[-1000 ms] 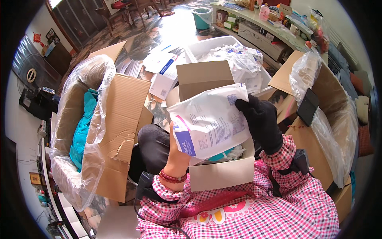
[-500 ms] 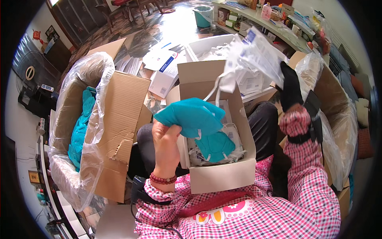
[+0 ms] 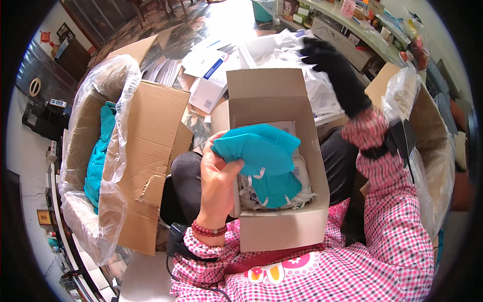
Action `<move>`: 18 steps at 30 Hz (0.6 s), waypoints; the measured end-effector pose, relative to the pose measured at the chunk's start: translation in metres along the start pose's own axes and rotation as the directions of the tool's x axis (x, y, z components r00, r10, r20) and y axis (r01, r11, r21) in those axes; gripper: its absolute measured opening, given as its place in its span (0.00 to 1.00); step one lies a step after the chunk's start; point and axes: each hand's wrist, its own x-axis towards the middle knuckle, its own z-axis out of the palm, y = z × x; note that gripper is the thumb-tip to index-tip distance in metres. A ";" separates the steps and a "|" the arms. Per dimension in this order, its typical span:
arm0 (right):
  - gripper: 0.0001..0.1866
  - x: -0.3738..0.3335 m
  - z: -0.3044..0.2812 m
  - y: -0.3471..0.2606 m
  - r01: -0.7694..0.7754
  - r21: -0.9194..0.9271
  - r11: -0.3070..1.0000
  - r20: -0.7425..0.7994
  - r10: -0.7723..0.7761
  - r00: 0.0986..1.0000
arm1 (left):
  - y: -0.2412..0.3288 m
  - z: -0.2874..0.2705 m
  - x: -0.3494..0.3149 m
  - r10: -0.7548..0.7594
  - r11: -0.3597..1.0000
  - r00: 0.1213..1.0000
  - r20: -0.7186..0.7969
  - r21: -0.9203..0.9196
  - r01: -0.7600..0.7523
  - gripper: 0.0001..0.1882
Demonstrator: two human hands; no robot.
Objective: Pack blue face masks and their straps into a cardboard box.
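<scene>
Standing nearest the body, an open cardboard box [image 3: 282, 232] is set between the dark-trousered knees [image 3: 187, 173], a position that presumably steadies it and leaves its mouth within reach of both hands. Inside, a teal mask [image 3: 276, 191] lies on whitish straps and wrapping, toward the front wall. Above it, the bare left hand [image 3: 217, 181] carries the held mask [image 3: 257, 147] by its left edge, fingers pinching it against the thumb; most of its surface is uncovered, a hold likely to spare it from crushing. Whether it is a single piece cannot be told.

At the left side, a plastic-lined carton [image 3: 151, 141] contains teal items [image 3: 94, 173]; its top is open, which should ease access.

Farther out, the black-gloved right hand [image 3: 338, 80] is extended over white packets [image 3: 319, 93] heaped in a white bin [image 3: 329, 120]. Its fingers appear somewhat spread but blurred; any grip cannot be confirmed. Loose white packaging [image 3: 209, 93] lies beside the bin. A teal bucket [image 3: 262, 11] stands farthest off.
</scene>
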 end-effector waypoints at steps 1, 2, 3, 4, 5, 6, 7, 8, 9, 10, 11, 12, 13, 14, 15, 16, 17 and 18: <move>0.29 -0.010 0.028 -0.008 -0.055 0.224 0.973 0.136 0.024 0.990 | 0.000 0.005 0.004 0.022 0.999 1.000 0.015 0.041 -0.022 0.30; 0.34 -0.040 0.084 -0.060 -0.103 0.034 0.994 0.110 0.099 0.989 | 0.003 0.005 0.006 0.036 0.997 0.999 -0.006 0.064 -0.035 0.31; 0.39 -0.060 0.105 -0.087 0.096 -0.271 0.958 0.198 -0.042 0.979 | 0.003 0.010 0.006 0.038 0.996 0.999 -0.009 0.086 -0.038 0.33; 0.31 -0.069 0.114 -0.090 0.139 -0.282 0.949 0.238 -0.071 0.969 | 0.004 0.014 0.007 0.020 0.996 1.000 0.000 0.091 -0.020 0.33; 0.31 -0.074 0.113 -0.093 0.123 -0.281 0.952 0.225 -0.059 0.973 | 0.005 0.017 0.008 0.090 0.988 0.996 -0.012 0.126 -0.088 0.32; 0.25 -0.078 0.112 -0.095 0.185 -0.500 0.846 0.252 -0.062 0.966 | 0.005 0.019 0.008 0.162 0.974 0.987 -0.023 0.163 -0.156 0.31; 0.20 -0.080 0.108 -0.097 0.241 -0.692 0.680 0.280 -0.055 0.958 | 0.004 0.023 0.010 0.235 0.955 0.972 -0.024 0.193 -0.226 0.31; 0.17 -0.081 0.102 -0.089 0.156 -0.627 0.764 0.116 -0.106 0.988 | 0.000 0.015 0.016 0.401 0.809 0.916 -0.018 0.477 -0.345 0.33; 0.12 -0.084 0.096 -0.088 0.031 -0.440 0.897 -0.076 -0.072 0.995 | 0.000 0.014 0.015 0.545 0.649 0.838 -0.020 0.642 -0.407 0.28; 0.12 -0.082 0.093 -0.091 -0.054 -0.204 0.977 -0.153 0.023 0.988 | 0.002 0.012 0.010 0.543 0.573 0.839 0.036 0.714 -0.402 0.25; 0.13 -0.079 0.090 -0.094 -0.123 0.049 0.991 -0.203 0.130 0.970 | 0.003 0.010 0.006 0.537 0.489 0.839 0.091 0.776 -0.397 0.22; 0.13 -0.080 0.089 -0.088 -0.024 -0.415 0.909 -0.145 -0.040 0.989 | 0.002 0.013 0.007 0.536 0.489 0.839 0.097 0.775 -0.401 0.22; 0.14 -0.082 0.094 -0.077 0.095 -0.776 0.624 -0.012 -0.166 0.986 | 0.000 0.015 0.007 0.242 0.420 0.921 0.306 0.822 -0.384 0.23; 0.11 -0.083 0.101 -0.068 0.161 -0.802 0.576 -0.016 -0.291 0.957 | -0.003 0.017 0.007 -0.102 0.344 0.888 0.448 0.854 -0.391 0.23; 0.11 -0.084 0.103 -0.066 0.160 -0.801 0.576 -0.020 -0.293 0.956 | -0.009 0.019 0.001 -0.115 0.204 0.836 0.536 0.837 -0.508 0.29; 0.10 -0.083 0.103 -0.068 0.054 -0.604 0.795 -0.123 -0.160 0.979 | -0.018 0.022 0.002 -0.140 0.145 0.823 0.550 0.834 -0.533 0.31; 0.09 -0.085 0.106 -0.069 -0.064 -0.340 0.938 -0.180 0.002 0.984 | -0.025 0.022 0.001 -0.171 0.083 0.814 0.555 0.831 -0.550 0.33; 0.09 -0.087 0.109 -0.070 -0.055 -0.341 0.939 -0.179 -0.007 0.984 | -0.031 0.020 0.000 -0.164 0.077 0.815 0.556 0.831 -0.551 0.33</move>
